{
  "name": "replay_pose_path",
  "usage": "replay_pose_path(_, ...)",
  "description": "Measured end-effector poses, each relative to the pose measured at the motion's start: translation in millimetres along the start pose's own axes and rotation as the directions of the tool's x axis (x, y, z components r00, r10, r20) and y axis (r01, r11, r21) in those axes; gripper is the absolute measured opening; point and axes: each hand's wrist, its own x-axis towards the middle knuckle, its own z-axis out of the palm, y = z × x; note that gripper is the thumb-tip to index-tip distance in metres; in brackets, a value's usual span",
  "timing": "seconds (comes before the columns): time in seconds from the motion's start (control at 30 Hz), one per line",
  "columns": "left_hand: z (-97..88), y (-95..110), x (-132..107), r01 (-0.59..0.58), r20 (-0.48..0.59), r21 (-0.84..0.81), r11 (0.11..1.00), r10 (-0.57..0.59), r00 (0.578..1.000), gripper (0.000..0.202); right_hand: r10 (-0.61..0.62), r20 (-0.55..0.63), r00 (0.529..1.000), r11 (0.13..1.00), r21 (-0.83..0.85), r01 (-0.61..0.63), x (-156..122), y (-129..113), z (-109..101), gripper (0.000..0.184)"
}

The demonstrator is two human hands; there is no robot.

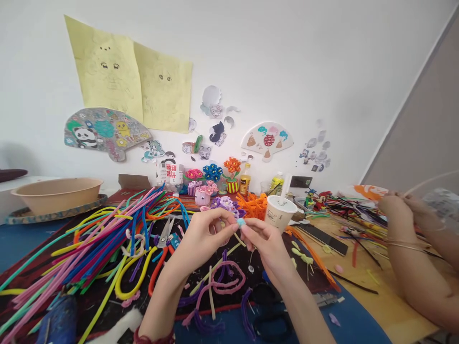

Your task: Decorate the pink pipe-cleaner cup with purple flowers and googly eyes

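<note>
My left hand (211,234) and my right hand (265,241) meet above the middle of the table. Between their fingertips they pinch a small light-blue fuzzy piece of pipe cleaner (241,222). A pale stem seems to run down beneath it, partly behind my fingers. Below my hands lies a curled pink pipe cleaner (229,289). Purple pipe cleaner pieces (247,310) rest close to it. Scissors with orange handles (166,234) lie left of my left hand, and black-handled scissors (271,327) are partly hidden by my right forearm.
A large heap of coloured pipe cleaners (103,243) spreads over the left. A lidded paper cup (281,213) stands behind my right hand, with a phone (322,238) beside it. Pipe-cleaner flowers (213,172) line the wall. At right, another person's arms (405,248) reach over the wooden table.
</note>
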Motion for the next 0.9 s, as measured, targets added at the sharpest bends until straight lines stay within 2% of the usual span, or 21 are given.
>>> replay_pose_path(0.17,-0.3,1.2,-0.2,0.016,-0.009,0.016,1.0,-0.016,1.0,0.025,0.012,-0.023,1.0,0.999,0.038,-0.012,-2.7,-1.0,1.6,0.032)
replay_pose_path(0.4,1.9,1.3,-0.1,-0.021,-0.058,0.112,0.993,0.027,0.998,0.013,-0.005,-0.035,0.999,0.999,0.036,0.006,-4.3,2.0,0.0,0.027)
replay_pose_path(0.63,3.1,-0.2,-0.5,-0.066,-0.06,0.279,0.958,0.086,0.995,0.009,-0.045,-0.066,0.997,0.993,-0.112,0.038,-3.6,2.8,0.2,0.027)
replay_pose_path(0.77,5.6,-2.9,-2.1,-0.086,-0.023,0.36,0.929,0.101,0.995,0.012,-0.099,-0.081,0.992,0.971,-0.224,0.079,-3.5,4.5,1.6,0.027)
replay_pose_path(0.9,7.7,-5.5,-3.1,-0.111,0.01,0.393,0.913,0.117,0.993,0.015,-0.134,-0.081,0.988,0.96,-0.259,0.109,-4.9,3.6,3.5,0.025)
